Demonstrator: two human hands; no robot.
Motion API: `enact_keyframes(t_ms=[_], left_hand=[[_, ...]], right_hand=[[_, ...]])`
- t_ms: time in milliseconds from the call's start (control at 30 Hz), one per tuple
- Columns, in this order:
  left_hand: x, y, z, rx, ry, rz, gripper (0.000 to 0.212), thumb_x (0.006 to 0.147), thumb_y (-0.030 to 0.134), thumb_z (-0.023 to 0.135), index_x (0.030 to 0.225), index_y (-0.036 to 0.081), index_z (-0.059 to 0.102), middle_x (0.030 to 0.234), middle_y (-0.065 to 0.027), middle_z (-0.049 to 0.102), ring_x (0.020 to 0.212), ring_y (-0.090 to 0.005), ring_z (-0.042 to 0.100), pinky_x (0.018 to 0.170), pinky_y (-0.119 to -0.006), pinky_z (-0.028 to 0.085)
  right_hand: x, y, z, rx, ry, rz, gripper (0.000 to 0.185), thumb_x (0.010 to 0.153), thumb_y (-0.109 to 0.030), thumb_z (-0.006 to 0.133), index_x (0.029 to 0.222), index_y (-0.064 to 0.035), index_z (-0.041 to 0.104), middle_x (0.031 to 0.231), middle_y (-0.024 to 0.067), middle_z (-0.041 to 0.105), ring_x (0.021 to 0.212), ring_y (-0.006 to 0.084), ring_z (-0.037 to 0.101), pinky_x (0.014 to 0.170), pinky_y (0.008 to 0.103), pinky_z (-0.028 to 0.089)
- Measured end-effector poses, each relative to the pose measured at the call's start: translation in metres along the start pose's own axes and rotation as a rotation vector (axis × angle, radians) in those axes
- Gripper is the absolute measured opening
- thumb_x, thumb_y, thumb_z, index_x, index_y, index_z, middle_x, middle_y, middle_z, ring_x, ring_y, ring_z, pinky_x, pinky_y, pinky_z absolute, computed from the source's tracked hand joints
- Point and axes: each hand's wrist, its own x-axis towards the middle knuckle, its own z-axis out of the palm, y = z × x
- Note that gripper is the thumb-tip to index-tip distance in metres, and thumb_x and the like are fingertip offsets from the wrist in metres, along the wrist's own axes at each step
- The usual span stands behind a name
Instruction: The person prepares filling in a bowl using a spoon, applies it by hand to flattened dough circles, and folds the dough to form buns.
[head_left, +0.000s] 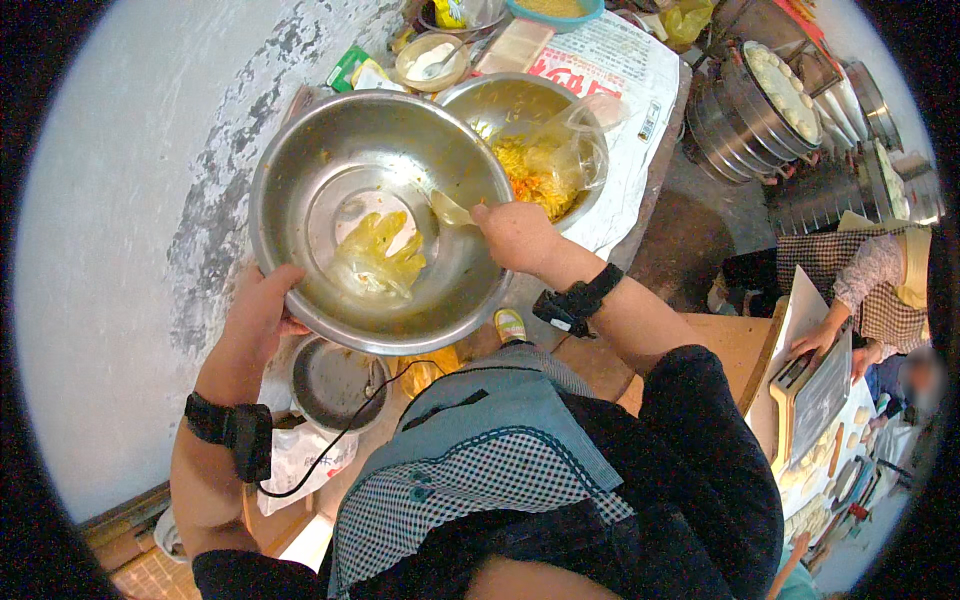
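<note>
My left hand (259, 311) grips the left rim of a large stainless steel basin (457, 315), which is tilted toward me. Inside it lies a crumpled, yellow-stained plastic glove (382, 259); bits of food cling to the metal. A pale scoop or spoon (450, 210) is in my right hand (517, 236), its bowl over the basin's right inner wall. Part of the right hand is at the rim, and I cannot tell whether it also bears on it. Partly behind the basin, a second steel bowl (592, 184) contains shredded yellow and orange food (536, 176) and a clear plastic bag (574, 142).
A small bowl of white powder (435, 64) with a spoon stands against the wall side. Stacked steel steamers (742, 112) hold pale buns at the right. Another person (862, 300) works beside a scale (810, 405). A dark-bottomed pan (337, 382) sits below my basin.
</note>
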Motion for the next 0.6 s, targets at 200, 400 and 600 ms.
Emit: enact_keyframes(t_ms=[200, 400, 600], left_hand=[[-0.001, -0.008, -0.010, -0.085, 0.006, -0.046, 0.046, 0.079, 0.021, 0.057, 0.116, -0.002, 0.042, 0.088, -0.0162, 0.061, 0.059, -0.0205, 0.063, 0.046, -0.032, 0.055], [0.005, -0.008, -0.015, -0.033, -0.038, -0.060, 0.046, 0.078, 0.023, 0.059, 0.113, -0.003, 0.045, 0.088, -0.0169, 0.061, 0.060, -0.0220, 0.064, 0.045, -0.033, 0.054], [0.005, -0.012, -0.015, -0.050, 0.025, -0.064, 0.041, 0.078, 0.023, 0.058, 0.109, -0.002, 0.050, 0.082, -0.0151, 0.062, 0.059, -0.0230, 0.063, 0.048, -0.036, 0.055]], right_hand=[[-0.014, 0.021, -0.028, -0.117, 0.128, 0.150, 0.029, 0.076, -0.011, 0.052, 0.104, -0.0059, 0.054, 0.076, 0.0124, 0.061, 0.066, 0.0314, 0.062, 0.055, 0.0425, 0.049], [-0.020, 0.004, -0.012, -0.137, 0.236, 0.193, 0.037, 0.076, -0.009, 0.052, 0.113, -0.0054, 0.052, 0.076, 0.0146, 0.058, 0.064, 0.0298, 0.062, 0.051, 0.0398, 0.048], [-0.018, 0.007, -0.004, -0.091, 0.139, 0.206, 0.038, 0.075, -0.007, 0.052, 0.113, -0.0057, 0.051, 0.079, 0.0165, 0.058, 0.065, 0.0317, 0.061, 0.054, 0.0421, 0.049]])
